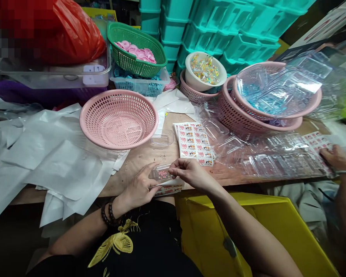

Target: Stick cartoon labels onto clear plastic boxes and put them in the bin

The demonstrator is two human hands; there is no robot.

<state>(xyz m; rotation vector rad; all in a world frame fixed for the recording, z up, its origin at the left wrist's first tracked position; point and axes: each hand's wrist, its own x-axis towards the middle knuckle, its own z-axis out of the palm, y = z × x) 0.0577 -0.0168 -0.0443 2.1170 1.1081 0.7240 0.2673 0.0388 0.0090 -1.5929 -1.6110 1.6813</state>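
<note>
My left hand grips a small clear plastic box near the table's front edge, thumb below and fingers along its far side. On the box is a clear sticker with pink lettering. The fingers of my right hand are pinched at the sticker's right end and cover that end. Under the box, partly hidden by my hands, lie printed sticker sheets. Just beyond my right hand is a stack of sticker sheets with pink lettering and cartoon cats.
A pink basket stands beyond my left hand. White backing papers spread over the left side. Clear plastic boxes lie right, near a co-worker's hand. Behind are a green basket, a white bowl and stacked teal bins.
</note>
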